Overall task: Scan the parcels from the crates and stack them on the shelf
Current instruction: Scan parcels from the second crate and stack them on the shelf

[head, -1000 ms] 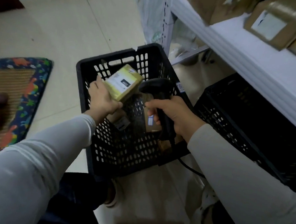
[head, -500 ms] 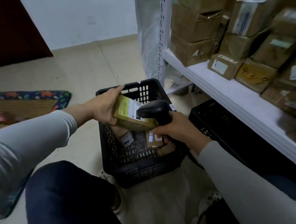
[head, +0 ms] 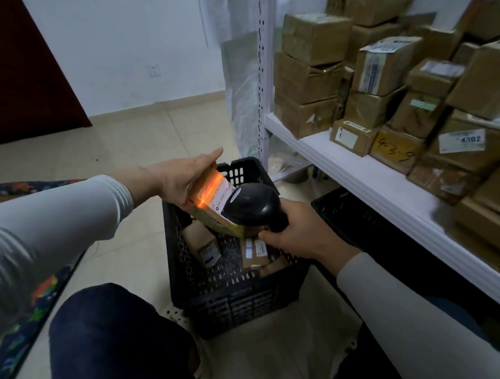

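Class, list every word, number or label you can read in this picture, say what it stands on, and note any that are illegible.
"4302": printed on a white label on a cardboard box on the shelf.
"4-3-9": handwritten on the brown box beside it, as best it reads.
Label on the yellow parcel in the left hand, under the scanner: too small to read.
All other labels: too small or blurred.

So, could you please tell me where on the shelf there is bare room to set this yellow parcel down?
The shelf has one free patch: the bare white strip along its front edge, before the small labelled box and the box with handwritten digits. Behind them, and at the left stack by the upright, it is crowded.
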### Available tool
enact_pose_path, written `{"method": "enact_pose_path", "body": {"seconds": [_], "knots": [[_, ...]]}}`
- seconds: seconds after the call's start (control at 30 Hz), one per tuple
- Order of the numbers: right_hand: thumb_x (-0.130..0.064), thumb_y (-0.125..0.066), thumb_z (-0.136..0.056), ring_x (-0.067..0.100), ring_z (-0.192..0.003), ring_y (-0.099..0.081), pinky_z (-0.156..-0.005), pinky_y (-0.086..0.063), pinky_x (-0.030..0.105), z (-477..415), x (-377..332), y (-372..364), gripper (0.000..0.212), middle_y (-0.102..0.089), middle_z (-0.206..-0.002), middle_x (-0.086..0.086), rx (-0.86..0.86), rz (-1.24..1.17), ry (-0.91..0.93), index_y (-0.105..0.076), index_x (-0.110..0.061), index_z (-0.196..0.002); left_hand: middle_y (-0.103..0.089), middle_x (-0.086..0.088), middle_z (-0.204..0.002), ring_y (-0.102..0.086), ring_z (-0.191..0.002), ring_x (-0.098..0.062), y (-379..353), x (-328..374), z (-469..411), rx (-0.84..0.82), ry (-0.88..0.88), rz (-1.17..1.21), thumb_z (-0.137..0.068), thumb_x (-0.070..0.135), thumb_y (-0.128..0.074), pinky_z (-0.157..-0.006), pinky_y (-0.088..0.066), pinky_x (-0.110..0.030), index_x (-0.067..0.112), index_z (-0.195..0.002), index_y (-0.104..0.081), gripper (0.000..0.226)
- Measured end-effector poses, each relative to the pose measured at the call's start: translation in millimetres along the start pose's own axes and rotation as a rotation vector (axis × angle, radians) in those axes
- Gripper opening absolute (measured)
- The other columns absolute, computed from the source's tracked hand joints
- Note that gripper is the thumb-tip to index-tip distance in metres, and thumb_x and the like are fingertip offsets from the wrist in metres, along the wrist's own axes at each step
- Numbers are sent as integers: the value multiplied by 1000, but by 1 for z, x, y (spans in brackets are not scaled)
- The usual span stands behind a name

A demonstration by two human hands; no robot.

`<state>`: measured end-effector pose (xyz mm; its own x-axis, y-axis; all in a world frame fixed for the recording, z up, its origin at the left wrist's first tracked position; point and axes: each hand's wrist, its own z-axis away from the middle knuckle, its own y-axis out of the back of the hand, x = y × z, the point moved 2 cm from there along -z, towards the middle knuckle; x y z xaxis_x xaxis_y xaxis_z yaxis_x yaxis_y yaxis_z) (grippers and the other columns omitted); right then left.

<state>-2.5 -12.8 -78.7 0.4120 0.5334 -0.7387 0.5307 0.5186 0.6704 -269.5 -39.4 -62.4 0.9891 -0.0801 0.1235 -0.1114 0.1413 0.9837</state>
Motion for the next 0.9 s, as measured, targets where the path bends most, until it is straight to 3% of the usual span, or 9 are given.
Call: {"method": "enact_pose_path", "body": {"seconds": [0.13, 0.33, 0.47, 0.53, 0.6, 0.63, 0.73, 0.83, 0.9], "knots": [[-16, -74, -77, 23, -93, -64, -80, -52, 36, 2, 3, 6, 27, -69, -94, 9, 18, 18, -10, -64, -6, -100, -39, -13, -142, -41, -129, -28, 8, 5, -5, 15, -8, -9, -54, 25, -90, -97, -25, -14, 5, -151, 4, 136], [-18, -74, -77, 22, -94, -64, -83, -52, 37, 5, 3, 16, 32, -69, -97, 7, 39, -10, -24, -64, -9, -105, -42, -17, -139, -43, -127, -32, 21, 19, -11, 39, -30, -29, -53, 26, -88, -106, -33, -31, 3, -151, 0, 134], [-19, -77, -76, 18, -96, -64, -83, -51, 30, 9, 2, 26, 40, -69, -101, 4, 81, -68, -64, -63, -11, -113, -45, -20, -132, -46, -121, -34, 30, 29, -16, 59, -49, -73, -47, 49, -77, -103, -31, -26, 0, -150, -5, 135], [-15, -77, -79, 16, -74, -64, -66, -50, 28, 13, 0, 34, 36, -69, -86, 3, 106, -215, -124, -62, -9, -111, -43, -20, -134, -45, -123, -33, 37, 35, -17, 74, -36, -88, -43, 63, -64, -103, -31, -24, 1, -150, -6, 138], [-8, -73, -82, 16, -46, -52, -46, -44, 27, 17, 0, 43, 24, -65, -65, 6, 131, -446, -208, -60, -4, -102, -39, -18, -138, -44, -125, -32, 46, 43, -19, 104, 4, -86, -37, 66, -51, -106, -35, -28, 4, -151, -6, 137], [-6, -71, -83, 16, -42, -48, -42, -41, 26, 18, 2, 48, 21, -63, -61, 8, 161, -542, -245, -59, 0, -100, -38, -18, -139, -44, -125, -31, 51, 48, -20, 123, 28, -79, -35, 66, -48, -105, -37, -30, 5, -152, -6, 138], [-2, -67, -85, 16, -40, -46, -39, -38, 25, 18, -1, 71, 19, -61, -58, 11, 270, -758, -299, -60, 8, -98, -39, -15, -141, -44, -125, -30, 70, 64, -25, 213, 110, 4, -35, 64, -56, -104, -37, -33, 10, -152, -9, 137], [-4, -66, -86, 15, -39, -46, -38, -38, 23, 13, -13, 102, 7, -60, -57, 11, 353, -875, -285, -62, 2, -87, -45, -15, -138, -47, -124, -30, 94, 79, -35, 357, 162, 222, -38, 59, -70, -105, -39, -38, 12, -151, -17, 134], [-7, -66, -86, 14, -39, -47, -38, -38, 22, 7, -22, 123, 7, -60, -56, 9, 417, -991, -280, -63, -3, -81, -47, -14, -137, -49, -122, -30, 111, 88, -47, 480, 190, 319, -52, 44, -84, -103, -40, -39, 12, -151, -21, 121]]}}
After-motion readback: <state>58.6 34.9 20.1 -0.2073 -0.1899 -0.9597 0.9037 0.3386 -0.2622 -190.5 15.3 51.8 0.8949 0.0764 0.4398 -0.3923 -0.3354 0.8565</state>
